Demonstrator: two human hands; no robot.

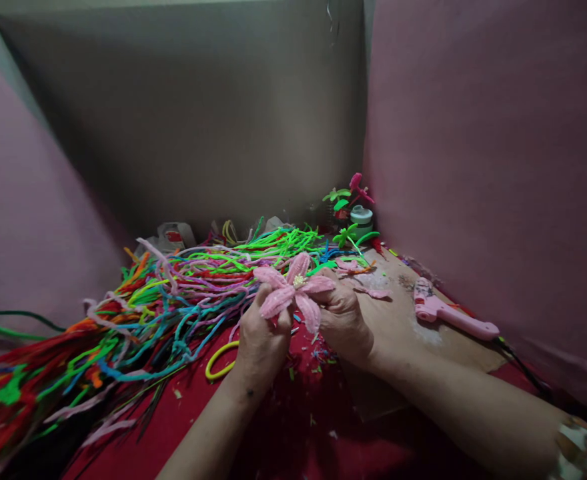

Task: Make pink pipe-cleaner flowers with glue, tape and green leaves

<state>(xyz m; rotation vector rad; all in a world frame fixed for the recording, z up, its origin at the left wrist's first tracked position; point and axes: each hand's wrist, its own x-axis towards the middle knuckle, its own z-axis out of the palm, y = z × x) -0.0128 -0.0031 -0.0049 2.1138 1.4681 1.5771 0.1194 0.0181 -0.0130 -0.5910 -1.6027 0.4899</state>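
As it lies beneath my hands, first the worktop [298, 400], red. Heap of fuzzy stems [183, 303], multicoloured: left of and beyond my hands. Brown board [398, 333]: to their right. Glue gun [461, 321], pink: right of my right hand [346, 320]. That hand and my left hand [266, 333]: fingers nearly closed, pinching one flower [283, 297], pink, between them. Yellow loop [209, 369]: beside left wrist.
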